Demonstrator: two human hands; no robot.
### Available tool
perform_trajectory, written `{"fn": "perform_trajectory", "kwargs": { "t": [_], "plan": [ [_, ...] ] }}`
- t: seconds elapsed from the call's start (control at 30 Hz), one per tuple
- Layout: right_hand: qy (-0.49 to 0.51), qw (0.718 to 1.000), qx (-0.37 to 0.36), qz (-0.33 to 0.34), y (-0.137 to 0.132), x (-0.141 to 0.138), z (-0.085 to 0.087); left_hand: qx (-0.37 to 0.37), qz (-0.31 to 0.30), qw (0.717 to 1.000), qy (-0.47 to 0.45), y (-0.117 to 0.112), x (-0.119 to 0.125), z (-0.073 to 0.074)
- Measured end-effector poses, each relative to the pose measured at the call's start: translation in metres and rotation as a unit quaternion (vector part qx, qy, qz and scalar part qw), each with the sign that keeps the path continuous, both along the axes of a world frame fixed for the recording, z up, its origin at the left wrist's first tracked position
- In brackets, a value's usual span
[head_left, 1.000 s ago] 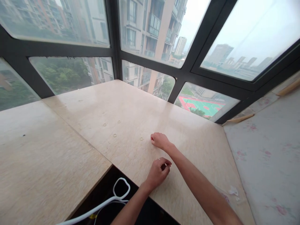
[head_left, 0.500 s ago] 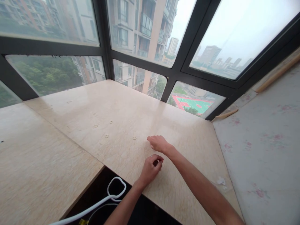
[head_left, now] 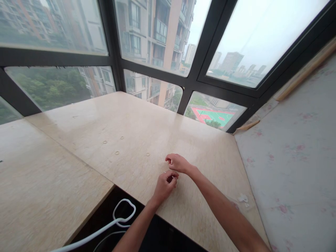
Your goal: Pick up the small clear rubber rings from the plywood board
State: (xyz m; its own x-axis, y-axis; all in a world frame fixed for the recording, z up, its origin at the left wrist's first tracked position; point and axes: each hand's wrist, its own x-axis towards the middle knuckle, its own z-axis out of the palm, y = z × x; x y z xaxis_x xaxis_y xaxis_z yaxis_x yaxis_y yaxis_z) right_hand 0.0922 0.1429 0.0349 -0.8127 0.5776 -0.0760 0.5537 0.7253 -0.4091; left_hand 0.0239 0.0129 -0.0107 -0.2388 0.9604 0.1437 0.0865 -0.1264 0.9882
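Observation:
My left hand [head_left: 165,184] hovers over the beige marble sill [head_left: 147,126] with its fingers curled in a pinch around something tiny that I cannot make out. Just beyond it, my right hand [head_left: 177,162] is loosely curled, fingertips drawn together, close to the left hand's fingers. Several small thin rings lie flat on the sill to the left: the nearest ring [head_left: 147,154] is a short way from my right hand, and others lie at ring [head_left: 117,153], ring [head_left: 105,142] and ring [head_left: 122,138].
Dark-framed windows [head_left: 189,82] wall in the sill's far side. A white looped cord [head_left: 123,213] lies in the dark gap below the sill's near edge. A floral mattress [head_left: 296,168] borders the right side. Small white bits [head_left: 243,199] lie by the sill's right edge.
Both hands have drawn closer together, the right hand pulling back toward the left. The view has shifted, so the rings appear further left.

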Motion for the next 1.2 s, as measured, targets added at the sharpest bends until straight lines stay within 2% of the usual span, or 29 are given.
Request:
{"fn": "perform_trajectory", "kwargs": {
  "t": [0.13, 0.37, 0.43, 0.57, 0.63, 0.8, 1.03, 1.2],
  "plan": [
    [0.122, 0.990, -0.062, -0.031, -0.006, 0.018, 0.002, -0.012, -0.001, 1.000, 0.004, -0.001, -0.001, 0.000],
    [0.287, 0.941, -0.127, -0.122, -0.027, 0.049, 0.009, -0.021, -0.001, 1.000, 0.011, 0.001, -0.001, 0.001],
    [0.337, 0.916, -0.157, -0.151, -0.034, 0.056, 0.010, -0.023, -0.002, 1.000, 0.009, 0.001, -0.001, 0.001],
    [0.440, 0.840, -0.240, -0.210, -0.053, 0.076, 0.011, -0.028, -0.004, 1.000, 0.012, -0.002, -0.001, 0.004],
    [0.461, 0.817, -0.256, -0.234, -0.064, 0.090, 0.012, -0.028, -0.007, 0.999, 0.022, -0.004, -0.002, 0.006],
    [0.487, 0.782, -0.220, -0.322, -0.095, 0.133, 0.006, -0.024, -0.020, 0.996, 0.078, -0.007, -0.003, 0.008],
    [0.435, 0.780, -0.128, -0.431, -0.137, 0.192, -0.010, -0.034, -0.043, 0.993, 0.104, -0.006, -0.006, 0.001],
    [0.381, 0.768, -0.058, -0.511, -0.154, 0.235, -0.016, 0.022, -0.031, 0.981, 0.192, -0.009, -0.005, 0.004]
  ]
}}
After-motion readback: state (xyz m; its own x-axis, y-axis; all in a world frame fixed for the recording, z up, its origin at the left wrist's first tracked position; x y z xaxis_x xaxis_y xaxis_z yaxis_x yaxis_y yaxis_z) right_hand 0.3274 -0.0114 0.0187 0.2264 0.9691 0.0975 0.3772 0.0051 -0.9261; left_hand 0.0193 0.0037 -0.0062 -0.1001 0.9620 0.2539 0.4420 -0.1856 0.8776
